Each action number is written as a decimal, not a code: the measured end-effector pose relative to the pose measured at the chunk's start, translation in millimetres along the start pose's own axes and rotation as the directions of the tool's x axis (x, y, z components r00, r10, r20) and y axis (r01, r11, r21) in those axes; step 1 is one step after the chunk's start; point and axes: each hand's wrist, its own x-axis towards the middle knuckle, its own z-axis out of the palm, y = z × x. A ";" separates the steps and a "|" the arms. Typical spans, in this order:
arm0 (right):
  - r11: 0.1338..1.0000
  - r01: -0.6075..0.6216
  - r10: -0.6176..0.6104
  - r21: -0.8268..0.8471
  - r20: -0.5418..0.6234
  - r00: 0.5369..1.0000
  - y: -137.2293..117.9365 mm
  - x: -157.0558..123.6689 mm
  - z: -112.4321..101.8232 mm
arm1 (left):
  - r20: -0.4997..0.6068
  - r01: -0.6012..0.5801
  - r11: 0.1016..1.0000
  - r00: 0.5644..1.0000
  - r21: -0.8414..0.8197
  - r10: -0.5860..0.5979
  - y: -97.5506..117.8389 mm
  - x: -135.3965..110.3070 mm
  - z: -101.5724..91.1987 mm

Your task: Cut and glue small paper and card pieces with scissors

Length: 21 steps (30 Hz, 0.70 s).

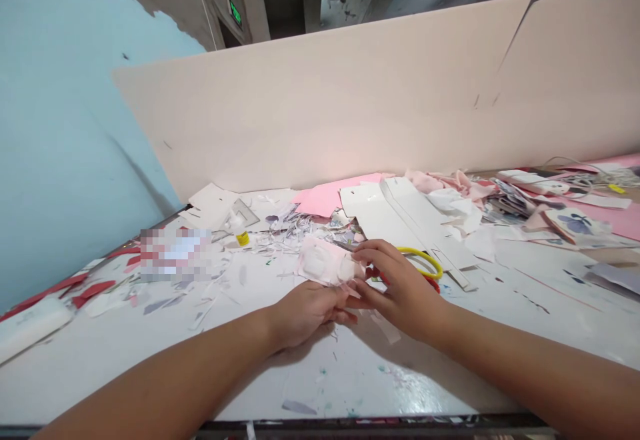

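Note:
A small pale pink piece (pixel 311 273) with white, padded-looking patches is held up between my two hands over the table. My left hand (pixel 307 310) is closed, pinching its lower edge. From the right, my right hand (pixel 400 287) grips the piece's right side with bent fingers; part of that edge is hidden behind them. Just behind my right hand lie scissors with a yellow handle loop (pixel 430 261) and some red on the handle. Their blade shows beyond my fingertips.
Paper scraps (pixel 295 227) litter the white table (pixel 240 373). A small bottle with a yellow label (pixel 242 237) stands left of centre. Behind are pink sheets (pixel 325 197) and white card (pixel 395 210). A pale partition (pixel 325 107) closes off the back; cables (pixel 600 177) lie far right.

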 end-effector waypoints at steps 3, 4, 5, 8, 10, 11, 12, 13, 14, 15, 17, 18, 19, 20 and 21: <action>0.997 -0.026 0.025 0.069 0.012 1.000 0.1 0.0 -0.1 | 0.079 -0.051 0.997 0.995 -0.061 0.056 1.1 1.0 0.5; 0.995 -0.034 0.033 0.089 0.009 0.999 -0.4 0.2 0.3 | 0.077 -0.055 0.995 0.995 -0.080 0.061 1.2 1.4 0.9; 0.993 -0.044 0.044 0.107 0.004 0.999 -0.9 0.5 0.8 | 0.061 -0.056 0.994 0.996 -0.093 0.062 1.0 1.9 1.3; 0.981 -0.111 0.115 0.158 -0.014 0.993 -2.6 1.9 3.4 | 0.016 -0.048 0.994 0.999 -0.102 0.049 -0.4 3.2 2.3; 0.966 -0.170 0.180 0.196 -0.037 0.983 -3.1 2.5 5.6 | 0.015 -0.031 0.995 0.999 -0.097 0.033 -1.5 3.6 2.9; 0.957 -0.195 0.209 0.215 -0.045 0.977 -3.3 2.5 6.7 | 0.014 -0.019 0.996 1.000 -0.093 0.020 -2.0 3.7 3.2; 0.948 -0.219 0.237 0.232 -0.051 0.970 -3.5 2.4 7.6 | 0.010 -0.003 0.996 1.000 -0.086 0.004 -2.4 3.6 3.6; 0.939 -0.238 0.258 0.248 -0.053 0.965 -3.7 2.1 8.2 | 0.004 0.013 0.997 1.000 -0.081 -0.013 -2.7 3.4 3.9; 0.932 -0.253 0.275 0.261 -0.053 0.960 -4.1 1.8 8.6 | 0.001 0.025 0.997 1.000 -0.078 -0.025 -2.8 3.3 4.2; 0.926 -0.263 0.286 0.269 -0.051 0.957 -4.4 1.6 8.8 | 0.005 0.027 0.997 1.000 -0.075 -0.027 -2.9 3.2 4.5; 0.925 -0.267 0.291 0.272 -0.053 0.955 -5.3 1.6 8.4 | 0.029 0.012 0.997 1.000 -0.072 -0.010 -2.7 3.3 4.9; 0.928 -0.261 0.285 0.266 -0.055 0.957 -5.5 1.7 8.0 | 0.044 -0.002 0.998 0.999 -0.068 0.005 -2.3 3.4 5.1; 0.934 -0.251 0.273 0.255 -0.054 0.961 -5.6 1.8 7.6 | 0.056 -0.013 0.998 0.998 -0.061 0.016 -1.9 3.7 5.3; 0.941 -0.238 0.258 0.242 -0.052 0.965 -5.5 1.9 7.2 | 0.060 -0.021 0.998 0.998 -0.052 0.024 -1.4 3.8 5.6; 0.948 -0.222 0.239 0.227 -0.049 0.970 -5.2 1.9 6.9 | 0.061 -0.029 0.999 0.998 -0.044 0.031 -1.0 3.9 5.9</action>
